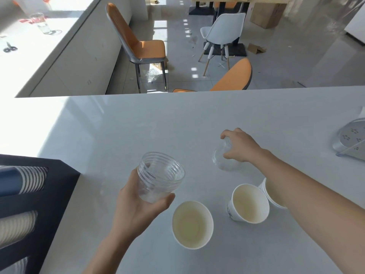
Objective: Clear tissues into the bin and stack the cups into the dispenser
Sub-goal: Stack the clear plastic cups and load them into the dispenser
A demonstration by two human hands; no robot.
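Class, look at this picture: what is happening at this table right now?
A person is gathering cups. The left hand holds a stack of clear plastic cups; the right hand closes its grip on another clear cup on the table. Three paper cups stand nearby, and the black dispenser at left already holds cups.

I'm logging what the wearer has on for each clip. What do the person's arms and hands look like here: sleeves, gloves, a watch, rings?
Both arms are bare as far as the frame shows, with no sleeve in view. The left hand and right hand wear no gloves. No watch, bracelet or ring shows on either wrist or on the visible fingers, and there are no markings.
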